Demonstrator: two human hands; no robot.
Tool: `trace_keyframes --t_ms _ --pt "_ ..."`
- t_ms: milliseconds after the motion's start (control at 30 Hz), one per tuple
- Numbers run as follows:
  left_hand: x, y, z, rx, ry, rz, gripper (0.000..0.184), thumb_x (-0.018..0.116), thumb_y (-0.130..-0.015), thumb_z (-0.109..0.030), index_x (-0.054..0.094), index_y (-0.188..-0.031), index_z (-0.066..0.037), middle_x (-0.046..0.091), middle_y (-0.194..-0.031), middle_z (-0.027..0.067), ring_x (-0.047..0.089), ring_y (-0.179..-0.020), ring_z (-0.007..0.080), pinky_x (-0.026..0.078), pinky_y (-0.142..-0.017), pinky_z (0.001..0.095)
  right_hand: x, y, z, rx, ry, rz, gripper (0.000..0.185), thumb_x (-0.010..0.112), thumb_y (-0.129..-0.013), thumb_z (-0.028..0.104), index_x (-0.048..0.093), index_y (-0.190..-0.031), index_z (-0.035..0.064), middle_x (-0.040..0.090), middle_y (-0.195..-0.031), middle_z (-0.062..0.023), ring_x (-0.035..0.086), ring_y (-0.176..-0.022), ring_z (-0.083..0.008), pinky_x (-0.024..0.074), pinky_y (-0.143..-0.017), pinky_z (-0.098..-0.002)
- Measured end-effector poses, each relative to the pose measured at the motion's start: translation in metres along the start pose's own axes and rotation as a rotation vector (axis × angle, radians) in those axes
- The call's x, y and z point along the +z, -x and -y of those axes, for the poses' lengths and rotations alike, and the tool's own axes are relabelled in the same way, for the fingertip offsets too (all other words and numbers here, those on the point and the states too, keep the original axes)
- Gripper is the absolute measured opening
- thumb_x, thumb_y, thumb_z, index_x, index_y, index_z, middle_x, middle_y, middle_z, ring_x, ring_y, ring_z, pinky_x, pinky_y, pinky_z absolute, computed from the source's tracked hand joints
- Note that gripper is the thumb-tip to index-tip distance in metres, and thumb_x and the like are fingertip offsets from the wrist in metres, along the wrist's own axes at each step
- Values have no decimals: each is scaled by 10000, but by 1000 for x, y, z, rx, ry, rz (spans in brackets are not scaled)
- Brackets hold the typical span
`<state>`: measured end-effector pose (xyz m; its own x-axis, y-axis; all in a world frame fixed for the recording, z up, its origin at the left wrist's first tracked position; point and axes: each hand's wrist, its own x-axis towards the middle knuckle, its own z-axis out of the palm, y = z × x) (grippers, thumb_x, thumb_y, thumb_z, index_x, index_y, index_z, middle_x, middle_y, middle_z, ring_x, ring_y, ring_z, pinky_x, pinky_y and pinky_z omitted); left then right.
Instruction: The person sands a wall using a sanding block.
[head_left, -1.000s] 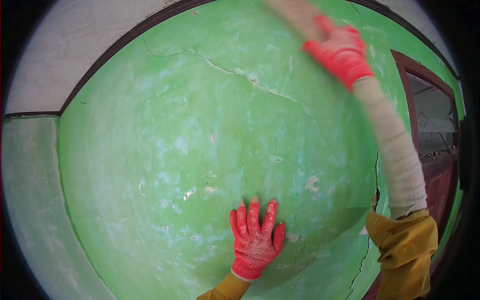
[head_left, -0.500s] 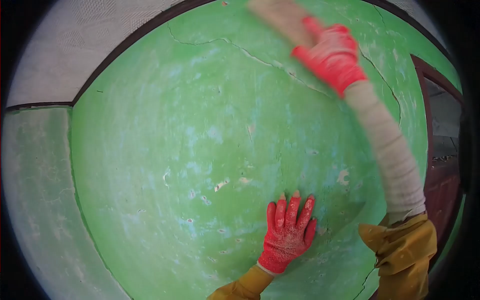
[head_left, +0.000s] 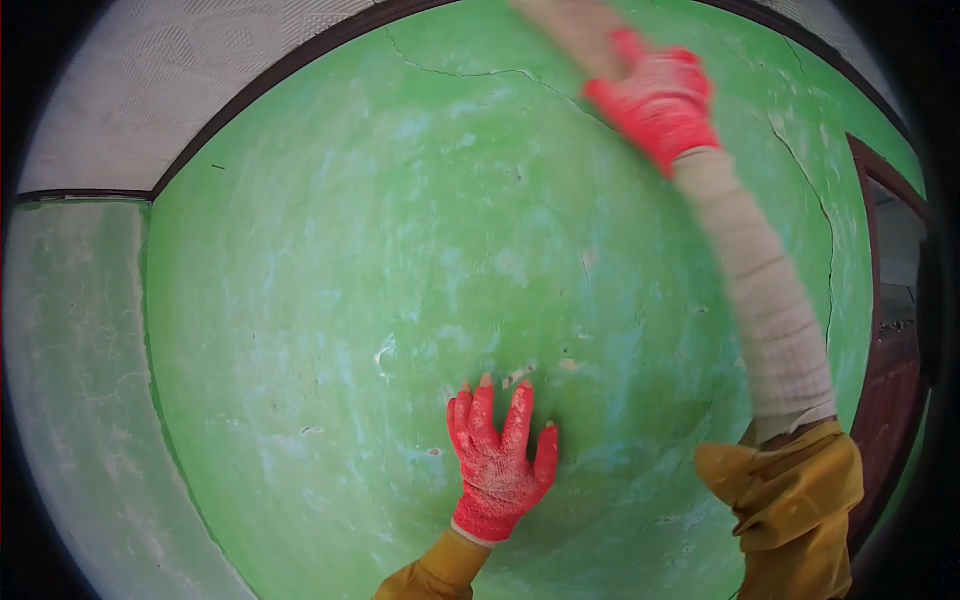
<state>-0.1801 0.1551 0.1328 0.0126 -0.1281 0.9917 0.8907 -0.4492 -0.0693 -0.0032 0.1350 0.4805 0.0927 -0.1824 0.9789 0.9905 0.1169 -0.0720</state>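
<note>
My left hand (head_left: 500, 465), in a red glove dusted with pale powder, rests on the green wall (head_left: 330, 250) with its fingers spread and bare fingertips showing. Up near the top edge, my right hand (head_left: 660, 95) in a red glove grips a flat, pale brown block (head_left: 580, 30). The block is blurred and partly cut off by the frame, and its face toward the wall is hidden. Chipped spots and pale worn patches mark the paint around my left hand.
A dark trim (head_left: 290, 70) runs between the wall and the patterned white ceiling (head_left: 170, 100). Another wall (head_left: 80, 380) meets the green one at the left. A brown door frame (head_left: 875, 200) stands at the right, and a long crack (head_left: 826, 215) runs beside it.
The view has shifted left along the wall. My left hand now lies on a different part of the wall, further left than half a second ago. My right hand still grips the block, blurred by motion.
</note>
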Motion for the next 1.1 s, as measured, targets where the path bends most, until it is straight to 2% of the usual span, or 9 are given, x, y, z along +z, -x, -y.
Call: trace_keyframes --t_ms 100,200,400,467,600,700,833,900,1100 --pt "8 2 2 33 26 20 610 705 -793 -184 527 -1356 -32 363 -1440 300 346 -1312 528 293 -1087 624 2 31 66 -445 31 95 803 689 -705 586 533 -1423 264 641 -1113 -245 608 -1085 -366 505 -912 -464" --pt "8 4 6 60 14 2 599 704 -788 -196 536 -1338 -29 367 -1435 298 351 -1305 531 295 -1086 623 9 10 53 -385 -10 98 798 687 -708 582 543 -1417 246 629 -1128 -258 605 -1094 -367 509 -900 -459" --pt "7 9 14 62 138 5 621 699 -782 -207 522 -1341 -4 363 -1436 300 343 -1312 528 308 -1079 626 -25 13 -30 331 -56 10 771 722 -671 484 560 -1315 93 517 -1231 -283 526 -1161 -400 472 -953 -439" --pt "8 12 15 56 108 -44 629 696 -784 -202 512 -1345 14 353 -1443 313 338 -1324 525 309 -1082 624 -17 62 -44 -69 30 -66 760 713 -694 515 547 -1384 242 628 -1072 -243 584 -1086 -414 508 -892 -486" --pt "11 27 17 6 234 -197 622 686 -787 -175 507 -1350 19 370 -1431 287 352 -1310 524 315 -1056 647 -60 191 -57 -700 -75 154 902 836 -583 368 513 -1417 251 451 -1291 -280 500 -1186 -433 480 -922 -514" --pt "-3 46 0 -55 275 -85 661 679 -767 -127 463 -1372 29 289 -1465 317 301 -1350 519 292 -1068 645 -70 186 -92 -759 -119 209 904 839 -584 380 512 -1416 250 431 -1308 -284 521 -1138 -434 484 -911 -504" --pt "-28 65 -14 -104 290 -12 676 679 -751 -96 447 -1372 37 231 -1490 325 274 -1372 502 266 -1090 624 -60 108 -140 -220 71 118 853 818 -639 353 506 -1415 186 442 -1338 -296 524 -1144 -453 491 -910 -493" --pt "-36 71 -17 -111 282 11 692 677 -745 -86 436 -1382 41 228 -1491 332 273 -1373 502 259 -1095 619 -40 64 -176 -285 247 -92 853 797 -718 380 449 -1468 168 470 -1334 -270 451 -1270 -438 412 -1054 -485" --pt "-46 82 -45 -161 286 100 708 665 -737 -65 415 -1387 61 203 -1493 366 273 -1372 496 254 -1100 610 -39 85 -130 -170 14 25 822 765 -708 369 458 -1434 134 491 -1299 -275 462 -1257 -422 418 -1049 -467"
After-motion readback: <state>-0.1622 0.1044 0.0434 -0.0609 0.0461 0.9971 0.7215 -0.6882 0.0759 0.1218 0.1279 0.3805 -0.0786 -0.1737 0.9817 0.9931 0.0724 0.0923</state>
